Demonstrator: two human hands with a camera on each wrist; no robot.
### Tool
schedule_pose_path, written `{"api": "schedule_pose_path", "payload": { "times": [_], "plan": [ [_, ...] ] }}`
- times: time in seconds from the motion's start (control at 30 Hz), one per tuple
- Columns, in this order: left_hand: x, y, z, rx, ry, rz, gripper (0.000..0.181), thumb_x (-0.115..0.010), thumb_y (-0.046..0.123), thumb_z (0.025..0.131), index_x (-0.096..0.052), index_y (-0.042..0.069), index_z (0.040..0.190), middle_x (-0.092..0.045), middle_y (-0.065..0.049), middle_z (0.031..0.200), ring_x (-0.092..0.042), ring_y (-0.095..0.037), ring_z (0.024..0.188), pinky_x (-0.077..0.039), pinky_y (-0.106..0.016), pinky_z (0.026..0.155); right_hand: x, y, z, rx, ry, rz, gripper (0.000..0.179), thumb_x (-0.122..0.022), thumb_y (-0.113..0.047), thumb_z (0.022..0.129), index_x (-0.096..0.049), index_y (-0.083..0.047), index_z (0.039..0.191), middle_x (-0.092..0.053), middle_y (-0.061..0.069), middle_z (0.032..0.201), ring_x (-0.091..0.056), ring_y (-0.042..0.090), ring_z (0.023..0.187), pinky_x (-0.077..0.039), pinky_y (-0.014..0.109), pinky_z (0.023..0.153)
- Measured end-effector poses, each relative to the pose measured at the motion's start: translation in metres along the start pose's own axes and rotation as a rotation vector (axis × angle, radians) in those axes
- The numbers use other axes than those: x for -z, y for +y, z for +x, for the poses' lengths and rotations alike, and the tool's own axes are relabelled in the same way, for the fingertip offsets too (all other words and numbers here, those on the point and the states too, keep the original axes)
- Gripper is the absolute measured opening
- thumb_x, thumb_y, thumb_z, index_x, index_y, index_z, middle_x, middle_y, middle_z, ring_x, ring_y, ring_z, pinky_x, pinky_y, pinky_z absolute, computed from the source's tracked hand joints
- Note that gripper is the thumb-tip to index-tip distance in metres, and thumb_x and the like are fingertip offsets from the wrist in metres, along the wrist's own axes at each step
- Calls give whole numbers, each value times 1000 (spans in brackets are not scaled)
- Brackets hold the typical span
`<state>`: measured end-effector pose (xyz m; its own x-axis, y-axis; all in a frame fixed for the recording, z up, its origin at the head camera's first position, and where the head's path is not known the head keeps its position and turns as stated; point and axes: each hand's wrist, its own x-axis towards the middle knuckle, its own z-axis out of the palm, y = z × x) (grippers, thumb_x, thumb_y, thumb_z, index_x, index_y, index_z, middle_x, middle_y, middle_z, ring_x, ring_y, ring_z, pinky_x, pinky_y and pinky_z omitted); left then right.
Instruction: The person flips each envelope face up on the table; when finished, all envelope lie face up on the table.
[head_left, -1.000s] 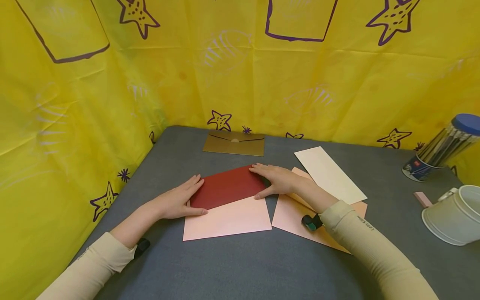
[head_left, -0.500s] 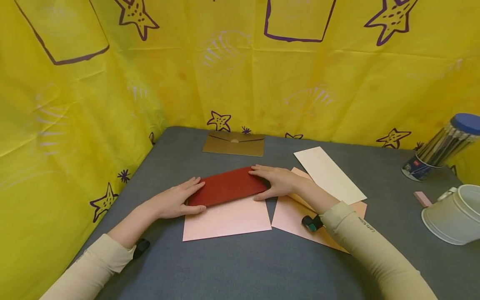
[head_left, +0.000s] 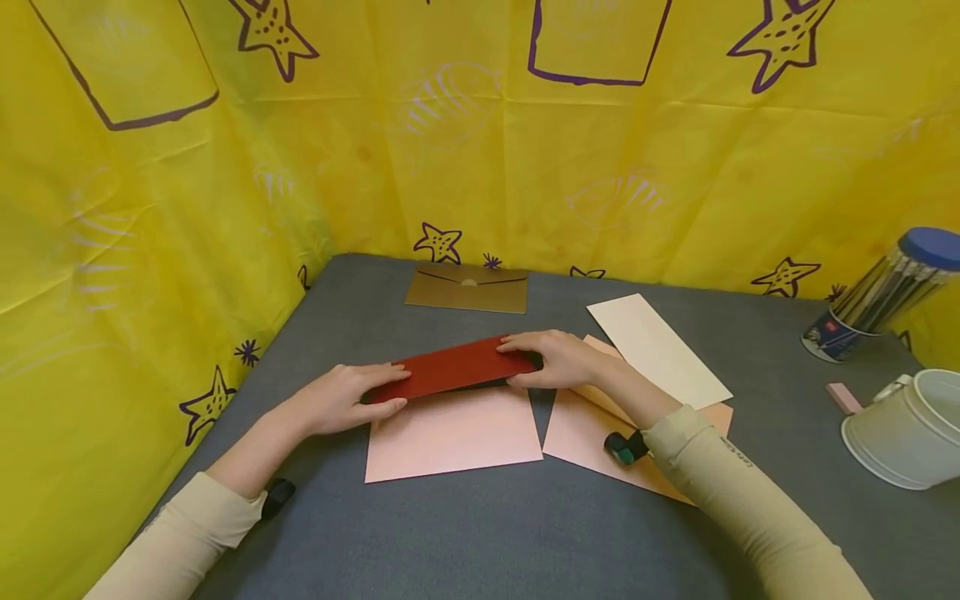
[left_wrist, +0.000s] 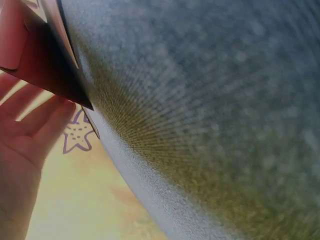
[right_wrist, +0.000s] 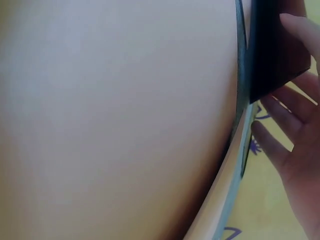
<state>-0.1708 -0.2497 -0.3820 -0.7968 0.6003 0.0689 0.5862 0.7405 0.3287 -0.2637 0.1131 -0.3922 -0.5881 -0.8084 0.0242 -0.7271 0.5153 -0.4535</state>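
Observation:
A red envelope (head_left: pixel 450 367) tilts up over a pale pink envelope (head_left: pixel 453 437), its near edge raised with a dark gap beneath. At its left end my left hand (head_left: pixel 348 398) grips it, thumb along the near edge and fingers over the far side. My right hand (head_left: pixel 555 358) holds the opposite end, thumb and fingers spread across its width. The left wrist view has the red envelope (left_wrist: pixel 47 62) between thumb and fingers of the left hand (left_wrist: pixel 25 130), its underside in shadow. In the right wrist view the right hand (right_wrist: pixel 300 130) holds the darkened envelope (right_wrist: pixel 275 55).
A gold envelope (head_left: pixel 467 289) lies at the back of the grey table (head_left: pixel 420 542). Right of my hands, a cream envelope (head_left: pixel 663 350) overlaps a peach envelope (head_left: pixel 592 437). Farther right are a pencil tub (head_left: pixel 843 333), a small pink block (head_left: pixel 845 398) and a white bucket (head_left: pixel 903 433).
The red envelope's near edge has risen off the pink envelope and tilted away, so more of the pink one shows. Both hands have stayed at its ends, the left rising slightly.

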Motion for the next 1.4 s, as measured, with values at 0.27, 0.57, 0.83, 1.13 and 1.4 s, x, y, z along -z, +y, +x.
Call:
{"api": "schedule_pose_path", "payload": {
  "times": [0.27,0.57,0.83,1.13,1.4],
  "plan": [
    [0,-4,-2,-189,257,-16,29,-75,23,86,-74,12,113,-73,0,104,-70,-14,90,-57,-38,75,1,2,1,44,74,101,45,-69,-29,89,-63,-13,131,-59,8,134,-54,27,124,-42,47,103],
    [1,-14,1,-208,361,-122,23,-77,9,82,-77,12,105,-74,4,97,-70,-11,88,-55,-26,76,1,7,5,22,148,230,31,-69,-20,91,-69,-14,121,-69,-2,114,-62,15,101,-49,40,89],
    [5,-21,6,-204,433,-214,27,-77,-5,77,-77,8,101,-74,2,92,-69,-9,81,-52,-14,74,3,10,11,5,173,335,25,-64,-15,95,-70,-10,118,-70,0,111,-64,17,106,-48,39,96],
    [6,-27,9,-103,494,-294,25,-75,-7,79,-76,8,100,-72,-4,84,-56,-9,64,-44,-14,55,3,13,20,-76,198,421,24,-65,-17,94,-70,-5,114,-71,7,106,-67,22,98,-54,38,87],
    [4,-33,9,35,461,-346,16,-74,2,85,-75,9,99,-71,-5,82,-56,-12,63,-46,-17,55,3,14,26,-94,234,425,27,-65,-15,94,-70,0,116,-71,10,107,-67,22,98,-54,37,86]
  ]
}}
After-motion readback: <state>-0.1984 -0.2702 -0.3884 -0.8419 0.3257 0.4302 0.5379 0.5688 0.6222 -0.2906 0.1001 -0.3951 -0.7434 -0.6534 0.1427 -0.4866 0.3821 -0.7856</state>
